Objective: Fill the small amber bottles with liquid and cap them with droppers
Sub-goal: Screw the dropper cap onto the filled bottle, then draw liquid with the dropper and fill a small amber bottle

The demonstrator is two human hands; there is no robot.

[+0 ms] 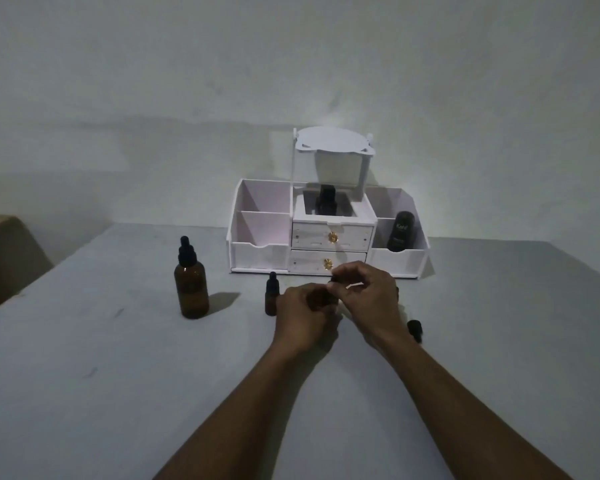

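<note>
1. L hand (303, 308) curled round a small amber bottle (321, 298), frame centre.
2. R hand (368, 289) pinches its black dropper cap (334, 278).
3. Capped small bottle (271, 294) just left; large amber dropper bottle (190, 280) further left.
4. Loose dropper cap (415, 330) right of R wrist.
5. White organizer (257, 252) behind, upper centre.

This looks like a plain room in a home, a dressing corner more than a lab or shop: just beyond the right hand (371, 299) a small white cosmetics organiser (329, 233) with two gold-knobbed drawers and a little mirror stands on a bare grey worktop (118, 375) against an unpainted, stained wall (187, 81). A dark toiletry bottle (400, 231) sits in the organiser's compartment beyond and right of that hand, and the dim, uneven light suits a private room
</note>
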